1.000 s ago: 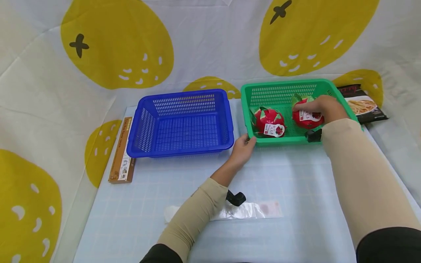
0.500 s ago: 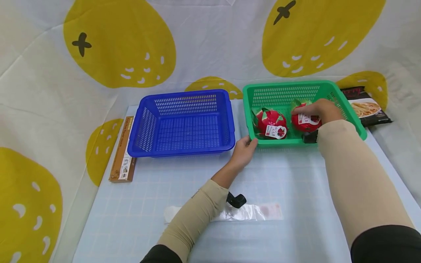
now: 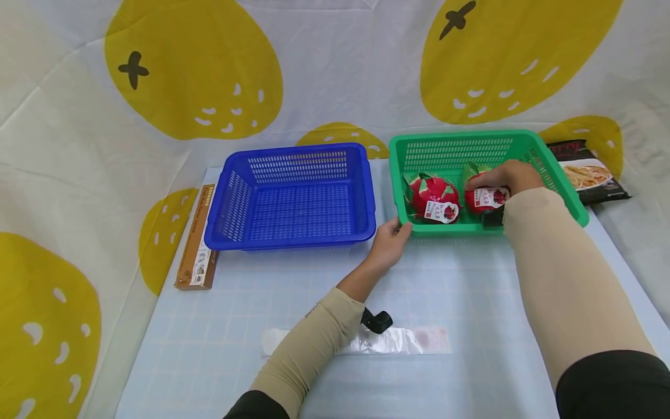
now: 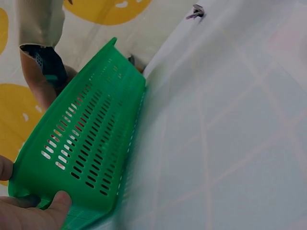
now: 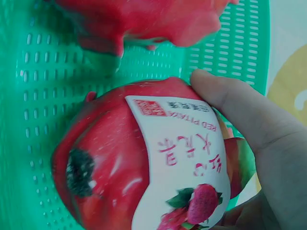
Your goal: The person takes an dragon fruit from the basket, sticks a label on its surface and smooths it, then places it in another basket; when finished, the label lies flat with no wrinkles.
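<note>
A green basket (image 3: 466, 136) stands at the back right of the table. My left hand (image 3: 388, 245) grips its front left corner, with thumb and fingers at the rim in the left wrist view. Inside, a red dragon fruit (image 3: 437, 191) with a white label lies on the left side. To its right is a second labelled dragon fruit (image 5: 110, 158), which my right hand (image 3: 514, 176) holds. The right thumb (image 5: 230, 98) lies along the leafy end of this fruit; most of the other fingers are hidden behind it.
An empty blue basket (image 3: 290, 241) stands left of the green one. A brown box (image 3: 195, 244) lies beside it at the table's left edge. A black noodle packet (image 3: 591, 174) leans behind the green basket's right side. A clear plastic wrapper (image 3: 403, 340) lies in front, partly under my left forearm.
My right hand has moved the right dragon fruit slightly lower and left in the green basket, nearer the other fruit. The left hand keeps its grip on the corner. The view has drifted slightly.
</note>
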`<state>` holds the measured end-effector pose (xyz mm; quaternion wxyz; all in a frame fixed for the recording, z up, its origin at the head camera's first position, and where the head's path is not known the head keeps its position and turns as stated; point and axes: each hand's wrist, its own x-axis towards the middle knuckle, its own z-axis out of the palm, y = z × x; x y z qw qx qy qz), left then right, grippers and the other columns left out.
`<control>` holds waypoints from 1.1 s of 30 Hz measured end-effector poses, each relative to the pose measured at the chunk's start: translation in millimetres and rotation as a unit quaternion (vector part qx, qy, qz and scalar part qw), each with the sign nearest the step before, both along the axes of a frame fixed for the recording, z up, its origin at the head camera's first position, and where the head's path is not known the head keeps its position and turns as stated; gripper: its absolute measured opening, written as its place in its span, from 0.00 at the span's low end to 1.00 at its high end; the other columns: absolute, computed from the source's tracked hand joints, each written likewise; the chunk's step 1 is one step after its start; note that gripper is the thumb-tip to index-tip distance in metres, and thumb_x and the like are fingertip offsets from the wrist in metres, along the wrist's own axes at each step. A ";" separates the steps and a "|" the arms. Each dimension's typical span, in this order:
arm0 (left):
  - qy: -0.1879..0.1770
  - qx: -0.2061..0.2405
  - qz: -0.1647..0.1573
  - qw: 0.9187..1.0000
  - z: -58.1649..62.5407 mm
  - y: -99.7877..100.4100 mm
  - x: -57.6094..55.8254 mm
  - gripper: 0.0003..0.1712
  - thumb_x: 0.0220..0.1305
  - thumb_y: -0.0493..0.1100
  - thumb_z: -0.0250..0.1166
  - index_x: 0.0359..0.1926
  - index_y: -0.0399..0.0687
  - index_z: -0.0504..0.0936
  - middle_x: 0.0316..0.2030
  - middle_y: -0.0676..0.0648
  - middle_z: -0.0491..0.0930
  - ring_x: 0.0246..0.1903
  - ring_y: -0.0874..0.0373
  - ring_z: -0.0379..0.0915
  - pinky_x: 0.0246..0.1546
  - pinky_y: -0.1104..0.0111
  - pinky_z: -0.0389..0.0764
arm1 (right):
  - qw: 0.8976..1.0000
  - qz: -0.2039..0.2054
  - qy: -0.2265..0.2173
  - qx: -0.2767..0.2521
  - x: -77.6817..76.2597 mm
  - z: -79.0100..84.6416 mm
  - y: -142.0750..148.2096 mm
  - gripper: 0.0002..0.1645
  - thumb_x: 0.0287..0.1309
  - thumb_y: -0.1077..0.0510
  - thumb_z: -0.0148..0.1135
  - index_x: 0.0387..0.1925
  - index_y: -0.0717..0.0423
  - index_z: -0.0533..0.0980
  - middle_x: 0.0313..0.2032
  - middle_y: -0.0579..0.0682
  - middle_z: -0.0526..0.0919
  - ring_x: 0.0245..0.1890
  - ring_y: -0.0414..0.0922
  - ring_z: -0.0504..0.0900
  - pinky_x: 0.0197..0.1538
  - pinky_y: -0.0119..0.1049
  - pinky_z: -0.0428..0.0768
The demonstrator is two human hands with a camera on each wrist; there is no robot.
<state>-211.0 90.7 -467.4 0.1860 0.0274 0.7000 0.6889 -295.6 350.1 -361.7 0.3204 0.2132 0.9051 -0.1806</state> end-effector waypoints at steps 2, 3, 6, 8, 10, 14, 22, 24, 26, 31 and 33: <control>-0.002 0.000 -0.003 1.000 0.1 -0.7 0.6 0.27 0.71 0.48 0.50 0.67 0.43 0.65 0.62 0.46 0.71 0.60 0.59 0.68 0.59 0.62 0.70 | 1.000 0.011 -0.017 -0.005 -0.9 -1.0 2.2 0.71 0.48 0.22 0.51 0.61 0.83 0.43 0.53 0.72 0.57 0.53 0.62 0.58 0.52 0.49 0.75; -0.004 -0.001 -0.003 1.000 0.1 -0.9 0.7 0.27 0.71 0.49 0.50 0.67 0.43 0.65 0.62 0.46 0.71 0.60 0.59 0.68 0.59 0.62 0.71 | 0.999 0.017 -0.029 -0.016 -1.5 -1.7 3.6 0.71 0.49 0.22 0.50 0.61 0.82 0.42 0.54 0.73 0.56 0.54 0.63 0.58 0.52 0.49 0.74; -0.004 -0.005 -0.003 1.000 -0.2 -1.7 0.6 0.27 0.71 0.50 0.51 0.66 0.44 0.66 0.61 0.46 0.72 0.59 0.60 0.69 0.58 0.62 0.71 | 0.997 0.036 -0.064 -0.039 -3.9 -4.8 7.5 0.71 0.49 0.21 0.48 0.62 0.82 0.40 0.57 0.75 0.54 0.56 0.64 0.58 0.54 0.49 0.74; -0.003 -0.005 -0.004 1.000 -0.1 -2.0 0.4 0.28 0.71 0.51 0.51 0.66 0.43 0.66 0.61 0.46 0.72 0.58 0.60 0.69 0.58 0.62 0.71 | 0.994 0.048 -0.083 -0.047 -5.1 -6.8 9.1 0.72 0.50 0.21 0.47 0.63 0.82 0.39 0.59 0.77 0.52 0.57 0.65 0.58 0.55 0.50 0.73; 0.000 -0.003 -0.005 1.000 -0.3 -2.3 0.2 0.28 0.70 0.51 0.51 0.66 0.42 0.66 0.62 0.45 0.72 0.58 0.60 0.69 0.59 0.62 0.71 | 0.993 0.054 -0.094 -0.050 -5.8 -8.5 9.7 0.72 0.50 0.21 0.46 0.63 0.82 0.39 0.60 0.78 0.51 0.58 0.66 0.57 0.56 0.51 0.72; 0.003 0.004 -0.006 1.000 -0.7 -2.1 0.6 0.28 0.71 0.50 0.51 0.66 0.41 0.66 0.62 0.44 0.71 0.59 0.59 0.69 0.59 0.62 0.70 | 0.990 0.059 -0.111 -0.070 -4.9 -9.0 9.9 0.71 0.53 0.22 0.45 0.64 0.82 0.36 0.62 0.78 0.47 0.59 0.66 0.55 0.59 0.52 0.70; 0.002 0.002 -0.005 1.000 -1.3 -1.3 0.6 0.28 0.71 0.50 0.51 0.66 0.42 0.66 0.63 0.45 0.70 0.60 0.60 0.67 0.60 0.62 0.70 | 0.996 0.023 -0.081 -0.020 -2.5 -9.2 5.3 0.70 0.49 0.22 0.50 0.63 0.82 0.43 0.58 0.76 0.55 0.56 0.64 0.59 0.54 0.49 0.75; 0.006 0.001 -0.005 1.000 -1.2 -1.2 0.1 0.29 0.70 0.51 0.51 0.66 0.41 0.66 0.63 0.44 0.70 0.61 0.60 0.67 0.60 0.62 0.69 | 0.998 0.008 -0.062 -0.001 -1.1 -8.6 2.7 0.70 0.47 0.22 0.52 0.61 0.82 0.46 0.56 0.74 0.59 0.55 0.63 0.61 0.52 0.48 0.77; 0.013 -0.001 -0.003 1.000 -1.2 -1.2 0.2 0.29 0.70 0.52 0.51 0.66 0.41 0.66 0.62 0.44 0.70 0.60 0.60 0.67 0.60 0.63 0.69 | 0.998 0.000 -0.055 0.004 0.7 -6.5 0.4 0.70 0.47 0.22 0.53 0.61 0.82 0.47 0.55 0.74 0.60 0.54 0.63 0.62 0.51 0.47 0.77; 0.005 0.003 -0.004 1.000 -0.7 -0.6 -0.2 0.29 0.70 0.52 0.51 0.66 0.43 0.66 0.63 0.46 0.70 0.61 0.60 0.66 0.61 0.62 0.69 | 0.999 -0.024 -0.040 0.005 7.4 0.3 -6.7 0.70 0.46 0.23 0.55 0.61 0.82 0.47 0.56 0.73 0.60 0.54 0.62 0.61 0.50 0.46 0.78; 0.001 0.004 -0.006 1.000 -0.7 -0.4 -0.1 0.28 0.71 0.52 0.51 0.67 0.44 0.65 0.63 0.46 0.69 0.62 0.60 0.65 0.61 0.61 0.68 | 0.999 -0.037 -0.032 0.005 9.5 2.2 -9.2 0.69 0.47 0.24 0.56 0.62 0.81 0.47 0.56 0.72 0.59 0.55 0.62 0.60 0.49 0.45 0.79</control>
